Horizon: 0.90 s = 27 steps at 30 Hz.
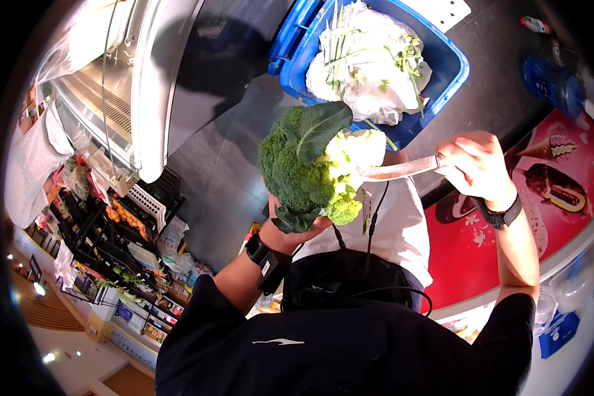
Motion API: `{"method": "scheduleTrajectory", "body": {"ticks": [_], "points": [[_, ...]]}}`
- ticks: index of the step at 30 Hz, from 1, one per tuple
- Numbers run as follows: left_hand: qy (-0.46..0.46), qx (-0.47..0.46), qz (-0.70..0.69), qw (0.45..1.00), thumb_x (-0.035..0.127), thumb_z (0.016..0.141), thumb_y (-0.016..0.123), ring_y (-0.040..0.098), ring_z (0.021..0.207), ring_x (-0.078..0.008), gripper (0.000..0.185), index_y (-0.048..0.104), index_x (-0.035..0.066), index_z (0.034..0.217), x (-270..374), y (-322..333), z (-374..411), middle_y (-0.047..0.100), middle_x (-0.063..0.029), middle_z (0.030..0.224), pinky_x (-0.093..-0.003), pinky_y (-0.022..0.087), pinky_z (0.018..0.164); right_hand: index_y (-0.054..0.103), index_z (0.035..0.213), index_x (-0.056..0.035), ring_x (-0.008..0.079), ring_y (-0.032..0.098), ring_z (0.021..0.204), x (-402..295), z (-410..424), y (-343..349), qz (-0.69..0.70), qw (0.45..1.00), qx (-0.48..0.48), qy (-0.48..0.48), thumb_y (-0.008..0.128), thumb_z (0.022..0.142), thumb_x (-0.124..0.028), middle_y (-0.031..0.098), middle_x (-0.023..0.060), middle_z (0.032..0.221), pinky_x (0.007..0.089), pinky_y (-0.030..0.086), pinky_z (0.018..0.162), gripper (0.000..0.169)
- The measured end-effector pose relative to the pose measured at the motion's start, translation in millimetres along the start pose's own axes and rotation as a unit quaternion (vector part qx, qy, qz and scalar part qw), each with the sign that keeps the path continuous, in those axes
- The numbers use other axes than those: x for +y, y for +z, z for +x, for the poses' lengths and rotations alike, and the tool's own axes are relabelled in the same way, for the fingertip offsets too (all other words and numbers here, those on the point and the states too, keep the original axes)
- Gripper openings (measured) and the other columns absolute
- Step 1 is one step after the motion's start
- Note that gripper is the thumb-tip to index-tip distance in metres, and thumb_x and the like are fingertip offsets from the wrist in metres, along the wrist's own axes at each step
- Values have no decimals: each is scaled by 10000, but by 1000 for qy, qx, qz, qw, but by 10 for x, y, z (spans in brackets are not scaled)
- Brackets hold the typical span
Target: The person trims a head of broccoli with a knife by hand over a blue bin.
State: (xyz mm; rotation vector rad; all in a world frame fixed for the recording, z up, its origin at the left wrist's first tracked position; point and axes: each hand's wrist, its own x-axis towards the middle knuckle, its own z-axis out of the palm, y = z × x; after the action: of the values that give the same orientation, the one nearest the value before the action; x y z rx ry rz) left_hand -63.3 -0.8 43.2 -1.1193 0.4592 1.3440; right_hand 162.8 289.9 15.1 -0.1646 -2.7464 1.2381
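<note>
A large head of broccoli point(297, 163) rests in my left hand point(297, 235), whose fingers are partly hidden beneath it. One broad dark leaf point(325, 129) lies over its upper side, and the pale cut stem side point(359, 148) faces right. My right hand point(470, 166) grips the handle of a knife point(401, 170). The blade points left, and its tip is at the stem side of the broccoli; in the glare I cannot tell how deep it sits. Just beyond the broccoli stands a blue bin point(448, 94) holding a white plastic bag point(371, 64) with leafy scraps and green stalks.
At left stands a glass-sided display case point(151, 99). Produce shelves point(123, 232) with orange fruit point(126, 218) lie below it. On the right is a red chest freezer point(465, 267) with ice-cream pictures. A blue water jug point(552, 86) lies beyond it, over the dark tiled floor point(218, 168).
</note>
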Motion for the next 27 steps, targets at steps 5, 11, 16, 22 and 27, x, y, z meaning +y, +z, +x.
{"method": "scheduleTrajectory", "body": {"ticks": [5, 11, 16, 22, 27], "points": [[-21, -31, -6, 999, 399, 1005, 497, 637, 1065, -407, 592, 435, 30, 1463, 100, -194, -31, 493, -297, 1384, -340, 605, 468, 645, 847, -23, 247, 601, 592, 225, -34, -292, -100, 995, -7, 11, 747, 830, -160, 618, 74, 751, 372, 481, 549, 171], [-24, -107, -74, 991, 363, 1009, 491, 577, 962, -274, 571, 376, 28, 1457, 128, 13, 81, 387, -219, 1425, -395, 626, 549, 674, 916, 3, 276, 616, 616, 86, -49, -186, -62, 997, 14, 45, 749, 834, -168, 630, 100, 771, 375, 495, 559, 204], [-94, -180, -174, 964, 359, 985, 510, 524, 937, -263, 546, 420, 14, 1399, 52, 213, 285, 436, -165, 1339, -368, 568, 486, 678, 939, 11, 215, 550, 535, -216, -233, 402, 68, 987, 87, 120, 743, 866, -178, 601, 84, 725, 330, 445, 510, 212], [-104, -191, -223, 950, 321, 986, 498, 527, 923, -244, 438, 481, 23, 1305, -57, 312, 322, 471, -123, 1188, -325, 547, 432, 675, 944, 6, 197, 543, 533, -304, -83, 634, 126, 974, 135, 132, 749, 878, -168, 586, 75, 704, 315, 439, 506, 201], [-158, -225, -282, 919, 309, 985, 505, 548, 978, -261, 493, 423, 17, 1374, -90, 310, 392, 451, -117, 1319, -315, 561, 451, 672, 933, 3, 194, 542, 529, -248, -39, 646, 135, 973, 150, 115, 758, 871, -179, 569, 73, 692, 309, 435, 501, 211]]}}
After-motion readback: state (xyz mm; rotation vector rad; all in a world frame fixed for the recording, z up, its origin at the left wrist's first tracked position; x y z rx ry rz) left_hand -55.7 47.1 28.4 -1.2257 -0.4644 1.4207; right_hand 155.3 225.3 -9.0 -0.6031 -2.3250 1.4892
